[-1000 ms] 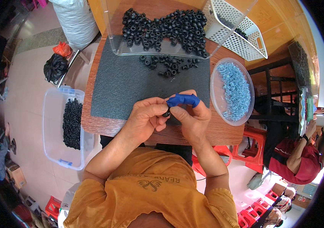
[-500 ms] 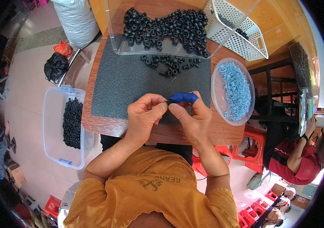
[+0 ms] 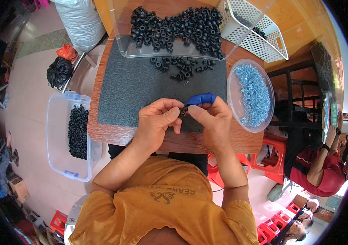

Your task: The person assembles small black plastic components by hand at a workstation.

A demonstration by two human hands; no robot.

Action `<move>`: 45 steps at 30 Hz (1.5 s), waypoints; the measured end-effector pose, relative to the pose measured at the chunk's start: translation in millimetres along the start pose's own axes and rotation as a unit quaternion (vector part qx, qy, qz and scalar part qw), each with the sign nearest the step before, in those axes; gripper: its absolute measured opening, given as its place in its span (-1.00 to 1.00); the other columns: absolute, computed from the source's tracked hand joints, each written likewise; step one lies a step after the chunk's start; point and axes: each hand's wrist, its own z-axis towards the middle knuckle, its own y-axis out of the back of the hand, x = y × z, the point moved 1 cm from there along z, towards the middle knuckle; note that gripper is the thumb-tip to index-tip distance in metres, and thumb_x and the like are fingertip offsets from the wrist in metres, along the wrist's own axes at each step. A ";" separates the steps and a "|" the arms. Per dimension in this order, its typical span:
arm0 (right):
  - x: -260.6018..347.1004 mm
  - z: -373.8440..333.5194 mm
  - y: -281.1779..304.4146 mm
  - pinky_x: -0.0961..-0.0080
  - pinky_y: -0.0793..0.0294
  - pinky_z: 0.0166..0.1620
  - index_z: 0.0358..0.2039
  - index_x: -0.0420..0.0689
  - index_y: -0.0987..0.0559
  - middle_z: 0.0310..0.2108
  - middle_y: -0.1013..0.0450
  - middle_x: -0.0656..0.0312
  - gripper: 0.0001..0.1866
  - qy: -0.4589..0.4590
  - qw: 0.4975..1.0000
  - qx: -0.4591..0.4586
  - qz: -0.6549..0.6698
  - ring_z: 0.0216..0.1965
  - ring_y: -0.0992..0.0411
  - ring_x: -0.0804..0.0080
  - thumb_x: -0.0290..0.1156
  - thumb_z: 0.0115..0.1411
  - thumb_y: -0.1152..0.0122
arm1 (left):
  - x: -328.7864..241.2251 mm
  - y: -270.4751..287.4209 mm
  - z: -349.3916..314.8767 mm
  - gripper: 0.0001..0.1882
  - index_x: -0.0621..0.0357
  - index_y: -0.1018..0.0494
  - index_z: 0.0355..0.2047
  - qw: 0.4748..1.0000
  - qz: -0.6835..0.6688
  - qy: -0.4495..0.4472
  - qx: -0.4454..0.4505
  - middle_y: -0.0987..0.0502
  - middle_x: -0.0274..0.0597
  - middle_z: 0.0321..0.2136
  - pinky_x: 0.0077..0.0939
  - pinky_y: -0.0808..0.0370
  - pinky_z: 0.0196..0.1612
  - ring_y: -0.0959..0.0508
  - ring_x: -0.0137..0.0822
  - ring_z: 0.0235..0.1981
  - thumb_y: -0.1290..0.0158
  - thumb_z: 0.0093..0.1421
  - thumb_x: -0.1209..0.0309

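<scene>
One small, dark, plastic-looking part (image 3: 183,110) is held directly between the narrowly pinched left hand (image 3: 154,121) and right hand (image 3: 213,119), above the dark-grey, textured, rectangular mat (image 3: 131,90), its long axis obscured.

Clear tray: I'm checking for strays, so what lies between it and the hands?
In the head view, loose black parts lie on the dark mat between the clear tray and the left hand and right hand, nearer the tray.
</scene>
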 end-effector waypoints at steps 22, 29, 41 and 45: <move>-10.3 -4.8 -1.9 0.74 -0.37 -0.38 -0.39 -0.21 -0.52 -0.46 -0.47 0.34 -0.93 0.012 0.999 -0.005 -0.039 -0.43 -0.39 0.71 -0.60 0.07 -0.20 | 7.2 0.2 -3.9 -0.80 0.34 -0.44 -0.19 0.997 0.065 -0.052 0.006 -0.50 -0.20 -0.44 -0.63 -0.47 -0.38 -0.48 -0.45 -0.50 -0.03 0.16 0.54; -9.6 -4.0 -0.9 0.72 -0.36 -0.39 -0.43 -0.21 -0.53 -0.46 -0.43 0.35 -0.95 0.019 0.995 -0.008 -0.093 -0.46 -0.38 0.70 -0.59 0.05 -0.21 | 4.6 -0.6 -4.3 -0.80 0.34 -0.44 -0.20 0.997 0.068 -0.029 -0.002 -0.50 -0.20 -0.45 -0.66 -0.45 -0.41 -0.47 -0.48 -0.51 -0.02 0.16 0.54; -13.8 -2.5 2.7 0.69 -0.37 -0.37 -0.44 -0.20 -0.53 -0.47 -0.42 0.30 -0.96 0.015 0.994 0.004 -0.107 -0.46 -0.42 0.64 -0.58 0.05 -0.21 | 5.6 -0.8 -5.4 -0.81 0.30 -0.45 -0.18 0.993 0.120 -0.018 -0.005 -0.50 -0.24 -0.45 -0.73 -0.43 -0.51 -0.46 -0.55 -0.51 0.01 0.21 0.50; -11.2 -3.2 3.1 0.68 -0.39 -0.37 -0.44 -0.20 -0.53 -0.49 -0.43 0.30 -0.95 0.005 0.992 0.007 -0.129 -0.46 -0.44 0.63 -0.58 0.05 -0.21 | 8.8 1.8 -6.3 -0.79 0.31 -0.44 -0.16 0.990 0.136 -0.024 -0.006 -0.51 -0.23 -0.44 -0.72 -0.44 -0.50 -0.46 -0.54 -0.50 0.02 0.21 0.51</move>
